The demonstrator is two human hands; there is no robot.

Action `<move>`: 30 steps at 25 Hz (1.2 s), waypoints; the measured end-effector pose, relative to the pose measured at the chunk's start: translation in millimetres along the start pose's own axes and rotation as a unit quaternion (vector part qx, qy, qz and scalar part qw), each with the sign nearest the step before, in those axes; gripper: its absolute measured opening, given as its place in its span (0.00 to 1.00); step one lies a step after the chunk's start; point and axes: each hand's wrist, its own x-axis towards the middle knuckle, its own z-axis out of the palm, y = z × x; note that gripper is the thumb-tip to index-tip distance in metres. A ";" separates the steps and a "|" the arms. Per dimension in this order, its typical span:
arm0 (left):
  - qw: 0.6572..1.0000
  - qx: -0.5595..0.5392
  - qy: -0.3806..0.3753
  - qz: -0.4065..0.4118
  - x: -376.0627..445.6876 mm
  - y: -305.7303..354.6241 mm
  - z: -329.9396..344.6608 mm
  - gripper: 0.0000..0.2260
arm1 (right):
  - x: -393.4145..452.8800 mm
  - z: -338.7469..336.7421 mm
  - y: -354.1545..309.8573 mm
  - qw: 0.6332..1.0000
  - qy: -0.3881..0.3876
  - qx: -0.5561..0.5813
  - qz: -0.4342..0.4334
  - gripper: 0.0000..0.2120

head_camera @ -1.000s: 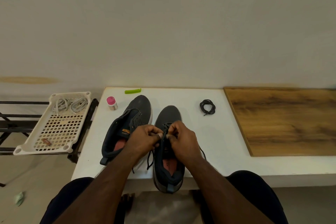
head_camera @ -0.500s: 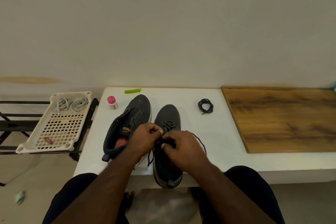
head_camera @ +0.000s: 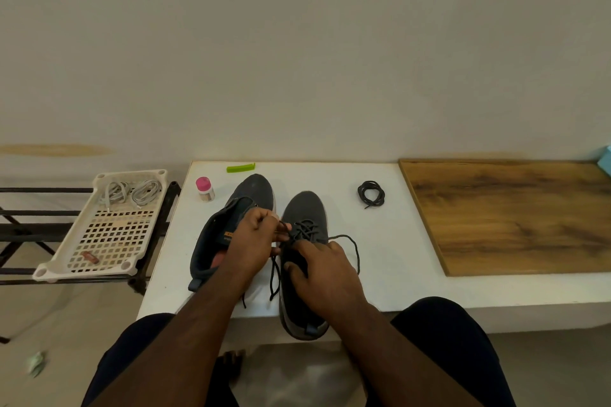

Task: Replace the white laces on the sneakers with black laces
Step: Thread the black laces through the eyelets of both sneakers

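We had the right shoe (head_camera: 305,261) lying heel-near, toe-far at the table's (head_camera: 390,251) near edge, left hand (head_camera: 253,243) pinching the black lace (head_camera: 299,231) just left of the eyelets, right hand (head_camera: 322,269) curled, gripping the tongue area, spare lace (head_camera: 371,192) far right.

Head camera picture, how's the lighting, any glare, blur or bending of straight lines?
Head view: soft, dim, even light, no glare on the white table; only faint shadows beside the dark grey sneaker being laced. Wide-angle distortion bows the table's far edge and the brown wooden board. The left hand and right hand look slightly soft; fine black lace detail is hard to resolve.
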 end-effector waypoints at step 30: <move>0.891 0.428 -0.109 0.102 9.7 -9.3 -14.2 0.10 | 6.7 9.2 6.6 1.000 -0.010 0.013 -0.004 0.16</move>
